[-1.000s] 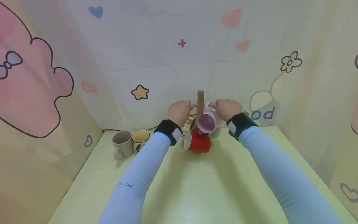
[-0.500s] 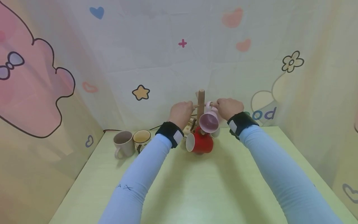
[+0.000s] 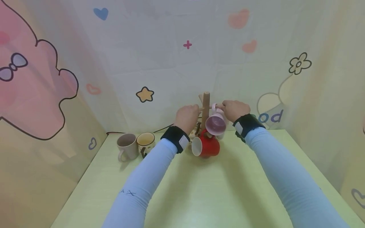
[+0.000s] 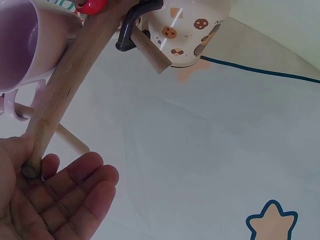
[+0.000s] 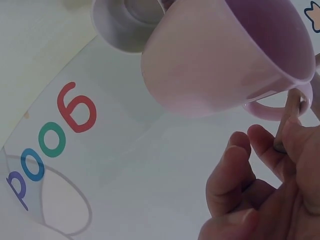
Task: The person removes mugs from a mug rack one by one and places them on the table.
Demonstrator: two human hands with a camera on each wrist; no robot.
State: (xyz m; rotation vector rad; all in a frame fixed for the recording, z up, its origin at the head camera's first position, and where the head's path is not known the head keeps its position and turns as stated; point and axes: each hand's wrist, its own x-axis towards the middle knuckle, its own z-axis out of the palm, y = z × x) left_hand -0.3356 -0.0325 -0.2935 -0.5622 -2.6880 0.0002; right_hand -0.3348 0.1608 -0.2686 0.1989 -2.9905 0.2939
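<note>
A wooden mug tree [image 3: 206, 107] stands toward the back of the table. My left hand [image 3: 186, 117] pinches its left peg [image 3: 201, 109], close to the post. On the other side, my right hand [image 3: 235, 109] holds the tip of the right peg [image 5: 288, 120] between thumb and finger. From that peg a pink mug [image 3: 215, 124] hangs by its handle. Lower down hangs a red mug [image 3: 211, 148], tipped sideways with its mouth to the left. A cookie-print mug [image 4: 170, 30] with a dark handle and a pale mug [image 5: 130, 25] hang behind, partly hidden.
At the back left of the table [image 3: 182, 196] stand a grey-brown mug [image 3: 127, 147] and a cream mug [image 3: 146, 142], side by side. The left forearm passes close to the cream mug. A printed cloth [image 3: 159, 38] hangs behind, with a dark cable [image 3: 163, 128] along its foot.
The mug tree has turned slightly with its mugs; the pink and red mugs shift a little right, and the pink mug's mouth faces more forward. Both hands keep hold of the pegs.
</note>
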